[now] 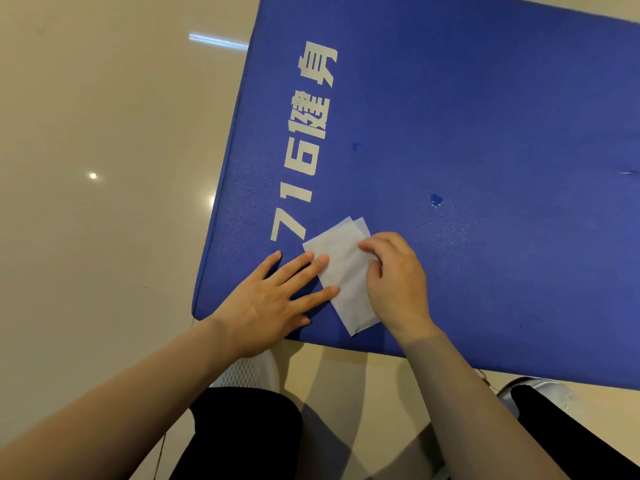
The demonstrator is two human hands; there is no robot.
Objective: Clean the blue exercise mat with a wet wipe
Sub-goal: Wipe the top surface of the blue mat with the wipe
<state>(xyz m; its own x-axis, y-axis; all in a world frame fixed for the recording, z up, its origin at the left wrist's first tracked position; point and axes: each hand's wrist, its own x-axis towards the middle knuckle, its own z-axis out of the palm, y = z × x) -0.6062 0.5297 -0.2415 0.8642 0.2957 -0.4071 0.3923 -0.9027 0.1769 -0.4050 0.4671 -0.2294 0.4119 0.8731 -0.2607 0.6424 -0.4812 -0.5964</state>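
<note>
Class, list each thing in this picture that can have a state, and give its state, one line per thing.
Mat: lying flat on the floor, with a few wet spots.
Wipe: folded, lying flat on the mat near its corner.
Left hand: open, fingers straight, fingertips pressing on the wipe's edge.
Right hand: fingers curled, pinching the wipe's other edge.

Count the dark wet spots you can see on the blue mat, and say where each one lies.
2. The larger wet spot lies above the right hand; the smaller wet spot sits beside the white lettering. Fainter ones may escape notice.
</note>
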